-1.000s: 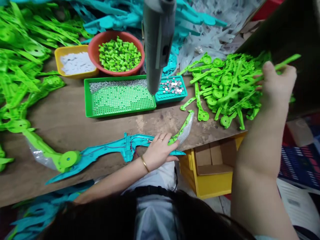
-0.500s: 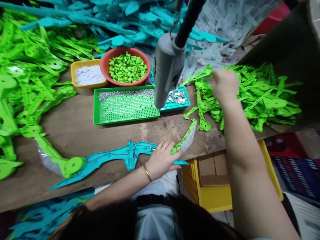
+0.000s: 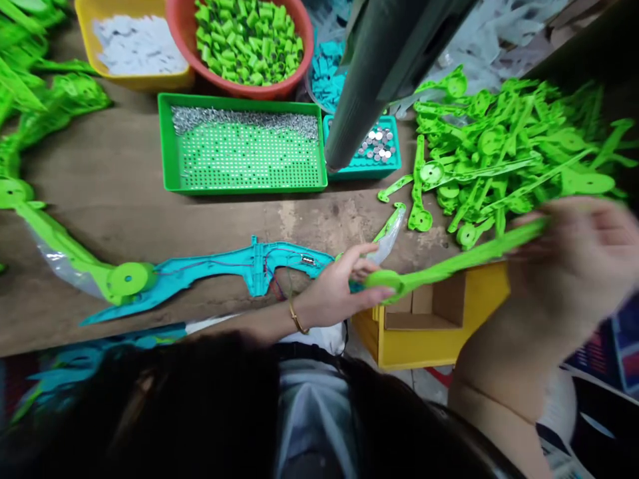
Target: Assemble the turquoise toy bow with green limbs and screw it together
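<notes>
A long green plastic piece (image 3: 449,263) spans between my hands, over the table's front edge. Its far end is held in my right hand (image 3: 584,246), which is blurred. At its round end, my left hand (image 3: 344,283) has fingers and thumb around the disc. Left of that hand lies a blue bow-shaped frame (image 3: 214,263) with thin wires and a small metal part in it. A green limb with a round hub (image 3: 128,281) and a clear film sits on the frame's left end; another green limb with clear film (image 3: 392,233) shows behind my left hand.
A green tray of screws (image 3: 244,150), a blue tray of metal discs (image 3: 387,166), a red bowl (image 3: 304,46) and a yellow tub (image 3: 144,81) stand behind. A grey tool (image 3: 369,93) hangs overhead. Green parts (image 3: 514,140) are heaped at right. A yellow crate (image 3: 424,346) stands below.
My right hand has come back from the green heap with a long green piece. My left hand has left the frame and grasped the piece's round end. The view has shifted closer to the table.
</notes>
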Tool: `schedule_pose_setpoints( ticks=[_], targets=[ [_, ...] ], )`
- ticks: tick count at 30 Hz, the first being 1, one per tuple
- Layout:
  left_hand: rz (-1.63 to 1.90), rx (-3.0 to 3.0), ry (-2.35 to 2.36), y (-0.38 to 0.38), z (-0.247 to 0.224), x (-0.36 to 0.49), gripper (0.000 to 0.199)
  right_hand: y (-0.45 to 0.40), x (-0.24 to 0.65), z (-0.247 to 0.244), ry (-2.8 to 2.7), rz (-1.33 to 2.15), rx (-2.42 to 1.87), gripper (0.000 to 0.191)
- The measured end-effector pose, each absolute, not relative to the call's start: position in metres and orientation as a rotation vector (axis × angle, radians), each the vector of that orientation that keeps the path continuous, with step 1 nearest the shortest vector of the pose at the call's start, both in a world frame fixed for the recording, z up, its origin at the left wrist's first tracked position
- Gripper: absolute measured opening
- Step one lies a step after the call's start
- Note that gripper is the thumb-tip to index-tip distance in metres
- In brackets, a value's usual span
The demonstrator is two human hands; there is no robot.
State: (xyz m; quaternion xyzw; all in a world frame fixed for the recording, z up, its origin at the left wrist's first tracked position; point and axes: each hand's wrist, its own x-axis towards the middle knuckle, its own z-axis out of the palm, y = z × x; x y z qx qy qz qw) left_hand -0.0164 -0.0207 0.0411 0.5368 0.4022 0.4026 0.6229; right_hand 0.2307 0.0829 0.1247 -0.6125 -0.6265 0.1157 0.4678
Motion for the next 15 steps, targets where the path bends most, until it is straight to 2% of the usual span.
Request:
schedule_pose_setpoints(
  ticks=[1, 3, 5, 6, 10, 13, 15],
  targets=[
    [0.888, 1.133, 0.919, -0.022, 0.044, -0.016, 0.044, 0.073, 0.228, 0.118, -1.602, 0.224, -1.506, 0.032],
    [0.850, 1.027, 1.004, -0.024, 0.047, -0.014, 0.026, 0.053, 0.217, 0.105, -1.915, 0.083, -1.442, 0.051],
    [0.870, 0.957, 1.086, -0.025, 0.047, -0.011, 0.024, 0.032, 0.200, 0.094, -2.393, 0.115, -1.229, 0.073],
    [0.882, 0.913, 1.092, -0.026, 0.046, -0.010, 0.025, 0.022, 0.191, 0.089, -2.598, 0.215, -1.107, 0.076],
    [0.875, 0.870, 1.063, -0.028, 0.043, -0.010, 0.034, 0.001, 0.166, 0.081, -2.789, 0.446, -0.955, 0.071],
    [0.950, 1.397, 1.207, -0.035, 0.037, -0.024, 0.041, 0.008, 0.166, 0.076, -2.760, 0.554, -0.989, 0.069],
    [0.958, 1.904, 1.335, -0.041, 0.030, -0.038, 0.040, 0.016, 0.169, 0.070, -2.777, 0.491, -1.026, 0.070]
  ],
)
